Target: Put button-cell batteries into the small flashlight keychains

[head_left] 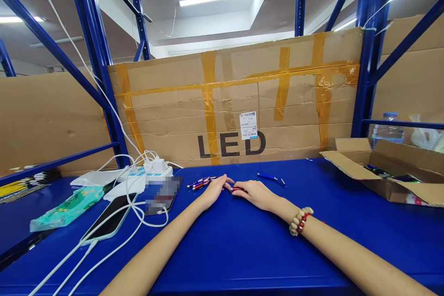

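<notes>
A red pen (238, 189) is pinched in the fingers of my right hand (258, 194), low over the blue tabletop. My left hand (212, 193) lies palm down just left of it, fingers stretched out, with fingertips close to the pen's end; whether they touch it I cannot tell. Beside the left hand, partly covered by it, is a small bunch of pens: a red pen (200, 186) and blue-purple ones (194, 183). Beyond my right hand a blue pen (267, 176) lies on the table, a small bent piece at its right end.
At left are a phone (110, 217), a dark device (169, 196), white cables (138, 203), a power strip (156, 171) and a green packet (69, 208). An open carton (391, 189) with pens stands right. A cardboard wall (166, 125) closes the back between blue posts (367, 55).
</notes>
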